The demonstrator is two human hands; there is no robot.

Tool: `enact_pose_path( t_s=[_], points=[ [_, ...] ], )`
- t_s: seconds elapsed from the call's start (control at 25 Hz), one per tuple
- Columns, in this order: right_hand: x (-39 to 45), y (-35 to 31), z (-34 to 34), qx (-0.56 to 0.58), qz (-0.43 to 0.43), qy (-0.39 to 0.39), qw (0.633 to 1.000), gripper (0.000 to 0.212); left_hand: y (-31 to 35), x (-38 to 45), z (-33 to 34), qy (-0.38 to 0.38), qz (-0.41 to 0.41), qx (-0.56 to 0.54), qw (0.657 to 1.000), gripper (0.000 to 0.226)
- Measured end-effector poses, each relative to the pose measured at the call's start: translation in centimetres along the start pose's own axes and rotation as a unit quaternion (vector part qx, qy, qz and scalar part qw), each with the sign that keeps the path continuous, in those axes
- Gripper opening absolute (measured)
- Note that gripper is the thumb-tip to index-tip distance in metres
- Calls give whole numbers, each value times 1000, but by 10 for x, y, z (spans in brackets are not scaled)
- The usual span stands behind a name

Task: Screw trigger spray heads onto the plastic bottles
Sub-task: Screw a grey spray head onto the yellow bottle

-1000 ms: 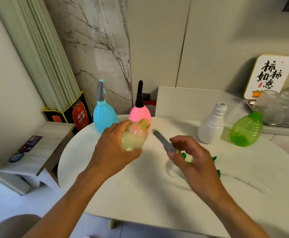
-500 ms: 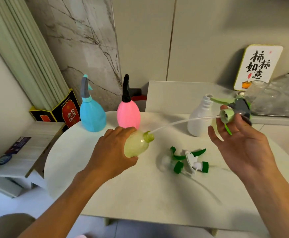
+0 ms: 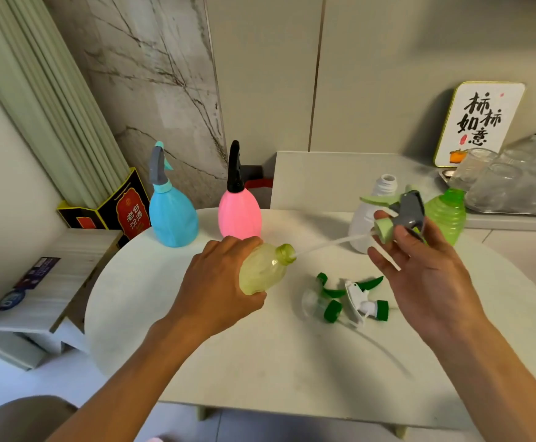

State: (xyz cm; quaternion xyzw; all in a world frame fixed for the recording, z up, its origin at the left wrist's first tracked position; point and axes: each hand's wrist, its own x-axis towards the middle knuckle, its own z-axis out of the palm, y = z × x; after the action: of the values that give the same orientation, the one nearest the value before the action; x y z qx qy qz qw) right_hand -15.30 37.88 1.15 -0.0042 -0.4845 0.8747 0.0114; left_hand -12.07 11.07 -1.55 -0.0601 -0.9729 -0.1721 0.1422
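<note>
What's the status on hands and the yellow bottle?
Left hand grips yellow bottle, tilted. Right hand holds grey-green spray head, tube tip in neck, collar not seated. Nothing blocking.

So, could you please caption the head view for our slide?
Left hand tilts yellow bottle; right hand feeds spray head tube into its neck.

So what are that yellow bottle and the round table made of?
The yellow bottle looks like thin, see-through plastic: light passes through its glossy wall. The table has a smooth, matte whitish top, maybe stone or laminate; the look alone can't settle which.
</note>
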Motion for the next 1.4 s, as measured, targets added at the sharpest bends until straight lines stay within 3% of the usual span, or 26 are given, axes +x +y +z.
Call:
enact_pose_path(
  t_s=[0.44, 0.64, 0.72, 0.84, 1.0, 1.12, 1.2, 1.28, 1.32, 1.4],
  points=[
    [-22, 41, 29, -120, -34, -77, 989, 72, 14, -9, -7, 1, 69, 19, 997, 81],
    [-25, 41, 27, -170, -78, -134, 973, 80, 17, -13, -6, -19, 63, -1, 998, 82],
    [-25, 39, 25, -223, -110, -168, 954, 73, 17, -13, -8, -14, 61, -11, 998, 82],
    [-23, 29, 19, -399, -192, -203, 873, 52, 16, -11, -11, -24, 49, -28, 998, 84],
    [-19, 20, 6, -621, -295, -187, 702, 46, 9, -9, -13, -64, 45, 12, 997, 89],
    [-16, 22, 3, -695, -396, -153, 581, 36, 8, -10, -10, -70, 64, 44, 994, 86],
    [-15, 24, 4, -709, -435, -151, 534, 31, 9, -10, -10, -67, 75, 46, 994, 82],
    [-11, 25, 2, -697, -440, -158, 543, 28, 9, -11, -11, -68, 86, 39, 993, 80],
    [-10, 25, 0, -681, -426, -172, 571, 26, 9, -12, -12, -71, 89, 30, 993, 80],
    [-14, 27, 2, -616, -357, -223, 665, 24, 10, -14, -16, -76, 85, -7, 993, 78]
  ],
)
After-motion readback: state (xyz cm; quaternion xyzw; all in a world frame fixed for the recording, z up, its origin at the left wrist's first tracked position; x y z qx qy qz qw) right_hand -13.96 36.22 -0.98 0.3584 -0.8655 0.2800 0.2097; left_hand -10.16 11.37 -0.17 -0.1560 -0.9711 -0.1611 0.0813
